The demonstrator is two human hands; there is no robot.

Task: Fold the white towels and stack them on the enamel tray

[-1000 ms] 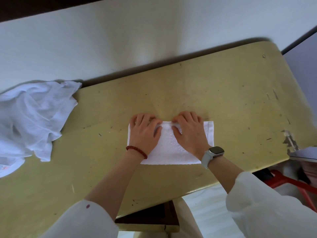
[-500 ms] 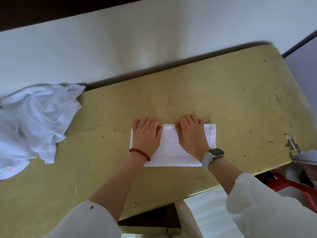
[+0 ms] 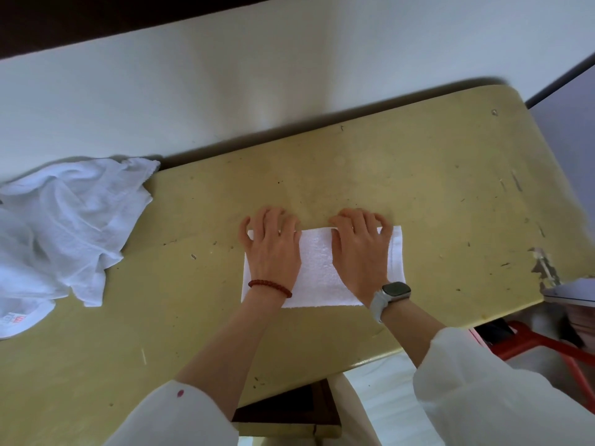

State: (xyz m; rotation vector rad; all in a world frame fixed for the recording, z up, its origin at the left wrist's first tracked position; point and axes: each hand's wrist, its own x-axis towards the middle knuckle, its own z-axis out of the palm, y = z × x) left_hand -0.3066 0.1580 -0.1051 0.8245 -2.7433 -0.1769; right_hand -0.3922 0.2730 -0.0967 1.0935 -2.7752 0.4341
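Here, two hands, left hand (image 3: pixel 273 246) and right hand (image 3: pixel 362 249), fingers spread on one folded towel (image 3: pixel 317 268).

A scuffed yellow tabletop (image 3: pixel 402 175) runs along a pale wall (image 3: pixel 257 75) at twelve o'clock; its edge is chipped at three o'clock. A red stool (image 3: pixel 541 346) stands at four o'clock.

Soft, even daylight here, nothing harsh. The wall (image 3: pixel 225 91) has a pale sheen in the middle, and the counter (image 3: pixel 386 175) throws a dark band of shadow along its far edge. Wide-angle lens bends the counter edges noticeably. Corners go dim, top left nearly black. The crumpled cloth (image 3: pixel 64 226) at left looks a bit blown out and soft.
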